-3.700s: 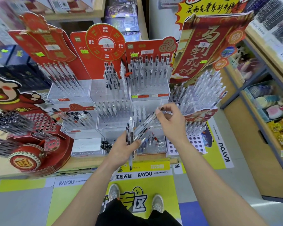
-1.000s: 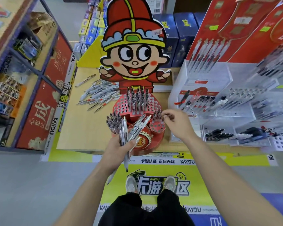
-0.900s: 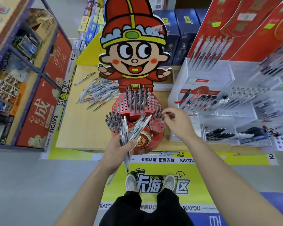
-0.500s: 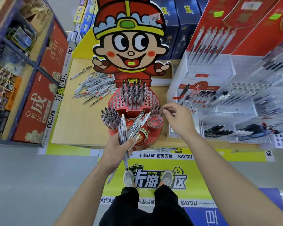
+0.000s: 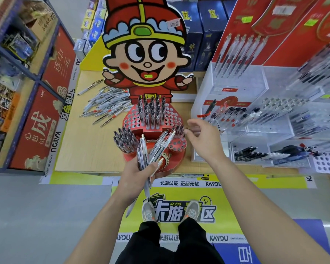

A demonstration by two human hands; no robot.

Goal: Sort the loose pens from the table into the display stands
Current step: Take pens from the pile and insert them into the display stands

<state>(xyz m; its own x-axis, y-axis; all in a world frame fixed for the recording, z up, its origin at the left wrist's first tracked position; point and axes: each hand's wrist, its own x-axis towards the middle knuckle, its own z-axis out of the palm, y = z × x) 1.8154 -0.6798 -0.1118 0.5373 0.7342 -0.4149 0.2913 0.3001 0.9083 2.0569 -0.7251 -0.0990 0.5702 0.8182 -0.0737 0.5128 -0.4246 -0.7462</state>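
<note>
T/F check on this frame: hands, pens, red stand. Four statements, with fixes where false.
1. The left hand grips a bundle of pens. True.
2. The loose pens lie on the table to the right of the red stand. False: they lie to its left.
3. Every hole in the red stand's upper tier holds a pen. False: only the middle rows are filled, and many holes on both sides are empty.
4. The right hand is beside the stand's small right cup, which holds a few pens at its back edge. True.
</note>
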